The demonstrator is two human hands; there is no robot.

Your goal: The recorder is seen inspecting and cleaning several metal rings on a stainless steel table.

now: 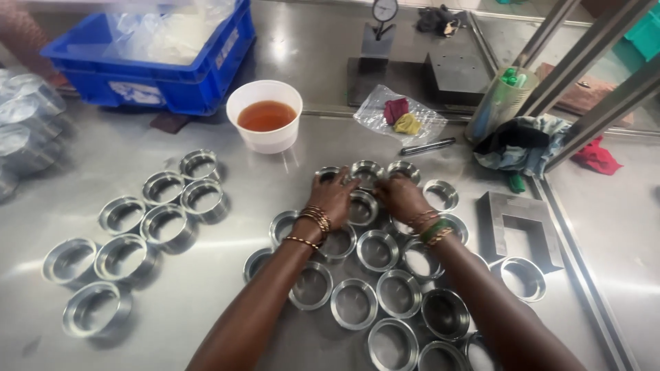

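Head view looks down on a steel table [275, 62] where both hands work among short metal rings. Left hand [335, 197] lies palm down over the far end of the near cluster, its fingers curled onto a ring [328, 173] in the back row; whether the grip pinches that ring or merely rests on it cannot be told. Right hand [401, 197] sits just beside the left, its fingers reaching to another back-row ring [403, 169], and its grip is likewise hidden by the back of the hand. Between the two hands stands a third ring [366, 169], with one more [362, 208] just below, touching the left hand's edge. Both wrists carry bangles.

Near cluster of rings [353, 303] runs in packed rows under and between the forearms. A second group of rings [124, 255] lies well apart at the left. Beyond the hands stands a white cup [265, 115] of brown liquid, a blue crate [158, 65] behind it at the left. A clear bag [402, 115] with coloured scraps lies right of the cup, and a grey square block [517, 227] rests right of the cluster.
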